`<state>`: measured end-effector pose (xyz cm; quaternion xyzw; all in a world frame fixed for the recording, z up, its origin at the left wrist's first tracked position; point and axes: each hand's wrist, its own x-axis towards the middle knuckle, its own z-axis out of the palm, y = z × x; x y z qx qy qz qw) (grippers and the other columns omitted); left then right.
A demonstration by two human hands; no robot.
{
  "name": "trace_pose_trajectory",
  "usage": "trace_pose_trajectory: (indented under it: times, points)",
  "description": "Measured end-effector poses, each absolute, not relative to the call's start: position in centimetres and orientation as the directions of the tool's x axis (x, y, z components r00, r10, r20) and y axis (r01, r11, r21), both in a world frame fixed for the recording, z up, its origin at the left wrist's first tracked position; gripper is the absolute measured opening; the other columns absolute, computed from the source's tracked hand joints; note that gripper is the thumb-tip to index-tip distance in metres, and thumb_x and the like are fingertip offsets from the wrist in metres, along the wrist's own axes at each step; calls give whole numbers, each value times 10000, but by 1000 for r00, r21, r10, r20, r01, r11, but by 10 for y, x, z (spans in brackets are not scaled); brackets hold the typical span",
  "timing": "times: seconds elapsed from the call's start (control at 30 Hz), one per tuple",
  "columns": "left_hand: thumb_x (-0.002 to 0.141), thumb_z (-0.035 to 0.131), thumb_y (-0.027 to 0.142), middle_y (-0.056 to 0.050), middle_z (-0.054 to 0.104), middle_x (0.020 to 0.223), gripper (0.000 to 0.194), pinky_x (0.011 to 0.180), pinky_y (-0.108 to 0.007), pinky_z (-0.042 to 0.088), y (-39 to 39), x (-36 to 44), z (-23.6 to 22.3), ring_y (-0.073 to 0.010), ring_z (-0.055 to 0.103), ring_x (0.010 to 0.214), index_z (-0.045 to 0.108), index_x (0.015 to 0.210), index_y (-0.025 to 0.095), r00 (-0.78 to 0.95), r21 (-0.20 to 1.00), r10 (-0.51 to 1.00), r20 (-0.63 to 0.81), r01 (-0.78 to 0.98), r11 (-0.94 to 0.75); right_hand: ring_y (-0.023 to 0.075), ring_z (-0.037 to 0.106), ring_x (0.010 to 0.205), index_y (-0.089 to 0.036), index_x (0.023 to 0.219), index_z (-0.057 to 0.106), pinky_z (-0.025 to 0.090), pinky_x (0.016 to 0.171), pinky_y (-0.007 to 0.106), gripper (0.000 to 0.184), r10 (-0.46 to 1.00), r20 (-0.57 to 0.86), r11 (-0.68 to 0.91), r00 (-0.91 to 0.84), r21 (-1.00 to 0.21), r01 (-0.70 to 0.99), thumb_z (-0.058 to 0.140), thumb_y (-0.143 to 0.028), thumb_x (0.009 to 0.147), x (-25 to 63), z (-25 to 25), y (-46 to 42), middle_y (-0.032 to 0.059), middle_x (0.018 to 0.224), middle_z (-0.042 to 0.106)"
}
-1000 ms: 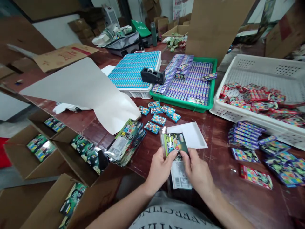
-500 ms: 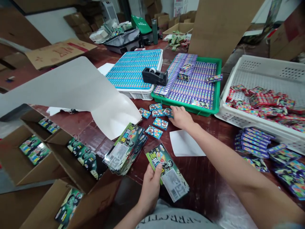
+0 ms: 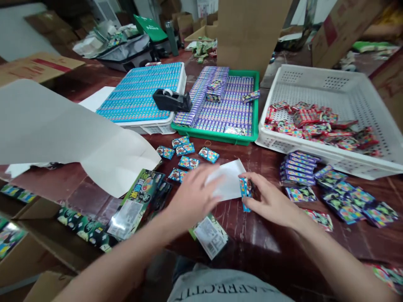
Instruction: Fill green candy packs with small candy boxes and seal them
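Blue packet (image 3: 244, 188) pinched in the right hand (image 3: 274, 200); blurred left hand (image 3: 192, 198) spread loosely.

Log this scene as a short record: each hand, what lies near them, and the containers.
Left hand: open, blurred, appears over the left part of the paper; nothing seen held
Right hand: gripping a blue packet
Between hands: white paper
Nearer the body: green pouch, partly hidden by the left hand
Green tray: purple packets
White basket: red packets
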<state>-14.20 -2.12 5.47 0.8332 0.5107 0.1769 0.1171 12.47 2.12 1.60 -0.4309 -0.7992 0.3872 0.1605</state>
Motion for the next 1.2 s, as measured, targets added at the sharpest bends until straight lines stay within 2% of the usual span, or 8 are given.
trace_pose_trajectory:
  times: [0.07, 0.27, 0.4, 0.53, 0.7, 0.87, 1.0, 1.2]
  points:
    - [972, 579, 257, -122, 491, 1527, 441, 1191, -533, 279, 65, -119, 64, -327, 399, 1418, 580, 1413, 239, 410, 354, 874, 262, 801, -482, 229, 664, 918, -276, 1387, 486, 576, 823, 390, 527, 851, -86, 266, -518, -780, 566, 621, -318, 879, 139, 9, -2, 71, 1206, 639]
    - [897, 663, 288, -150, 640, 1279, 407, 1106, -443, 356, 231, -69, 46, -317, 530, 1238, 677, 1259, 102, 610, 347, 788, -85, 760, -550, 246, 661, 936, -312, 1473, 445, 604, 833, 447, 583, 945, -75, 139, -318, -788, 599, 623, -418, 927, 179, -9, -56, 92, 1166, 621]
    - [815, 752, 389, -167, 559, 1291, 651, 1111, -509, 326, 227, -77, 27, -372, 478, 1262, 592, 1382, 112, 651, 262, 759, 17, 730, -631, 291, 612, 1159, -268, 1492, 415, 541, 998, 495, 640, 990, -50, 45, -132, -775, 630, 642, -428, 915, 207, -18, -80, 133, 1352, 550]
    - [1001, 483, 311, -111, 594, 1176, 320, 1046, -437, 407, 188, -78, 17, -288, 546, 1160, 664, 1235, 189, 588, 187, 770, 249, 751, -634, 298, 612, 1165, -236, 1384, 462, 538, 1007, 497, 554, 991, -99, -21, -85, -766, 642, 657, -413, 896, 224, -28, -94, 137, 1313, 551]
    - [1025, 396, 253, -98, 620, 1147, 300, 1014, -405, 451, 124, -44, 22, -245, 570, 1114, 665, 1149, 205, 492, 292, 796, 353, 750, -593, 314, 599, 1223, -233, 1390, 450, 536, 1028, 497, 566, 992, -118, -51, -43, -691, 721, 651, -405, 889, 226, -28, -105, 147, 1380, 498]
    - [854, 715, 437, -112, 534, 1472, 606, 1129, -494, 357, 36, -58, 35, -319, 491, 1339, 548, 1419, 295, 907, 347, 413, -80, 414, -842, 336, 628, 1205, -220, 1401, 463, 536, 1038, 538, 562, 990, -134, -117, 43, -616, 779, 631, -400, 895, 234, -22, -114, 164, 1425, 471]
    - [741, 800, 343, -125, 381, 1637, 896, 1196, -587, 193, -28, -104, 24, -390, 360, 1475, 406, 1544, 308, 815, 238, 292, -501, 454, -859, 316, 602, 1228, -222, 1434, 446, 525, 1069, 526, 607, 984, -177, -121, -7, -701, 703, 652, -439, 906, 243, -27, -123, 154, 1392, 499]
    - [953, 533, 333, -191, 436, 1585, 785, 1220, -482, 209, -57, -104, 9, -319, 470, 1390, 194, 1624, 108, 739, 156, 546, -394, 639, -753, 155, 656, 773, -264, 1571, 315, 659, 721, 402, 816, 947, -273, -123, -169, -794, 595, 717, -412, 876, 234, -42, -126, 167, 1509, 379]
